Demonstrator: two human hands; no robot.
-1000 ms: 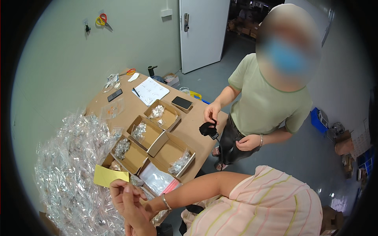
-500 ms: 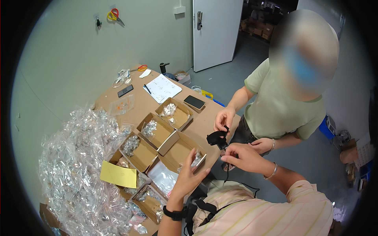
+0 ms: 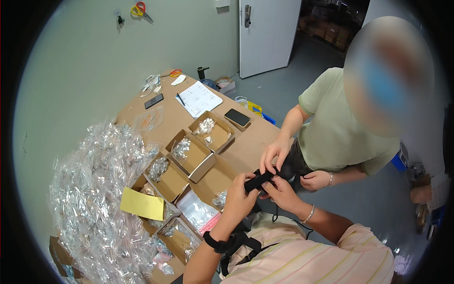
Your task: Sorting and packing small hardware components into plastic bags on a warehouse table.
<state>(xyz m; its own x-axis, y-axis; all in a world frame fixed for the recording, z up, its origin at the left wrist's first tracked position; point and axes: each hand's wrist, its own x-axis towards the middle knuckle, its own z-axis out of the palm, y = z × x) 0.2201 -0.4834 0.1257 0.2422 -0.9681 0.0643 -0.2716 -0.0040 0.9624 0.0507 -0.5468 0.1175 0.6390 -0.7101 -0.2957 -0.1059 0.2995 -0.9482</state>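
My left hand is closed on one end of a black strap, a thick, dark band. My right hand pinches the other end, with a black cable hanging below. A co-worker's hand touches the same strap from above, fingertips down. The co-worker's other hand hovers at waist height, to the right of the strap. On my left wrist sits a black band; my right wrist wears a metal bracelet.
Cardboard trays with small bagged parts stand on the brown table. A big heap of clear plastic bags fills the left, beside a yellow card. Farther back lie a phone and papers. The co-worker stands at right.
My left hand has moved right, from open over the trays to a grip on the strap. My right hand also grips it now. The co-worker's hand and strap came lower and nearer.
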